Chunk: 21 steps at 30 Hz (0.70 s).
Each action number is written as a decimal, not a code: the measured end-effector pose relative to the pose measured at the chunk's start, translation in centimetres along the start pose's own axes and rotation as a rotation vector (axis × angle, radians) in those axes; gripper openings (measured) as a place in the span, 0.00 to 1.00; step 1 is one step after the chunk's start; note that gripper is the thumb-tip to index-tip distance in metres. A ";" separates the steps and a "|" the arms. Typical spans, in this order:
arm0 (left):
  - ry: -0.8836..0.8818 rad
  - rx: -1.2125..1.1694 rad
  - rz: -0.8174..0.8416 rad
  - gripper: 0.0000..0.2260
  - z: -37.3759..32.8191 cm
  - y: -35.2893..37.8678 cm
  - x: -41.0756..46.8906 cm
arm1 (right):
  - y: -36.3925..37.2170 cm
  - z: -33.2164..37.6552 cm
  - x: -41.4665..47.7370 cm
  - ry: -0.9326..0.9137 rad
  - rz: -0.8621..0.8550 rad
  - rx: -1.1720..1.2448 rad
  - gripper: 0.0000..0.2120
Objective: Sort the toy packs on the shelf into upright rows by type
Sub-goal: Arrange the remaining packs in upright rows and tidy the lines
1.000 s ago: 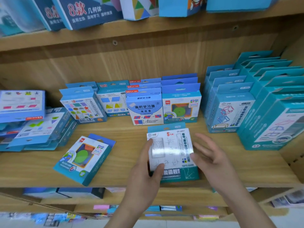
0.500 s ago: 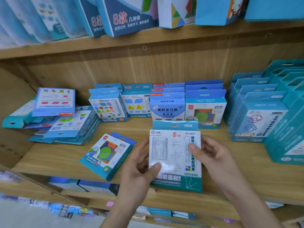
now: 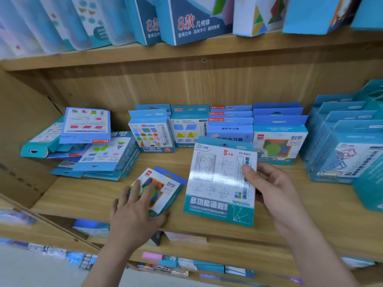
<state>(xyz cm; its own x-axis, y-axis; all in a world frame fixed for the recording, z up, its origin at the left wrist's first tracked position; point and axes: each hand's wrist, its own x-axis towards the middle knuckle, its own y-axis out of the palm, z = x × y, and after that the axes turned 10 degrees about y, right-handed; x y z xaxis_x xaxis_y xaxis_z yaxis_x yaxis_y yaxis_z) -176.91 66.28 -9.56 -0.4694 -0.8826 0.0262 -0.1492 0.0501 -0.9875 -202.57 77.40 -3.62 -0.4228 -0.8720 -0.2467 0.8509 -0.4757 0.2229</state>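
My right hand (image 3: 271, 189) holds a flat white-and-teal ruler pack (image 3: 219, 183) upright above the front of the wooden shelf (image 3: 87, 195), thumb on its right edge. My left hand (image 3: 136, 210) lies flat on a small blue pack with a green and orange disc (image 3: 163, 187) that rests on the shelf near the front edge; its fingers cover the pack's lower left. Behind them stand upright rows of blue packs: a coloured-shapes pack (image 3: 151, 133), a trapezoid pack (image 3: 188, 129), an area-learner row (image 3: 230, 129) and a disc-pack row (image 3: 277, 139).
A loose heap of blue packs (image 3: 87, 148) lies toppled at the shelf's left end. Taller teal boxes (image 3: 342, 150) stand in rows at the right. Large boxes (image 3: 192, 19) fill the shelf above. More goods sit on the lower shelf (image 3: 186, 264).
My left hand let go of the ruler pack and moved left onto the disc pack lying on the shelf. The ruler pack now stays in my right hand alone, lifted slightly right.
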 end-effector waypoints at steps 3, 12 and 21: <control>-0.035 -0.056 0.046 0.37 1.6 0.0 0.2 | -0.2 -0.3 0.0 -0.061 -0.012 -0.011 0.10; -0.100 -0.085 0.050 0.34 2.1 -0.7 1.9 | -2.9 -1.2 -0.2 -0.205 -0.055 -0.183 0.18; -0.026 0.083 0.029 0.43 -6.3 -0.4 -0.9 | -5.8 -2.5 1.3 0.112 -0.141 -0.317 0.08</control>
<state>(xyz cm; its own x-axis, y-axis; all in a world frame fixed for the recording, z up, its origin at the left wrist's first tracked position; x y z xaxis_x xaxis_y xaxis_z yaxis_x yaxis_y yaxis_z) -181.89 69.98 -8.25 -0.4496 -0.8932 -0.0059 -0.0629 0.0383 -0.9973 -207.29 79.33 -7.57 -0.5210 -0.7740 -0.3598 0.8485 -0.5155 -0.1197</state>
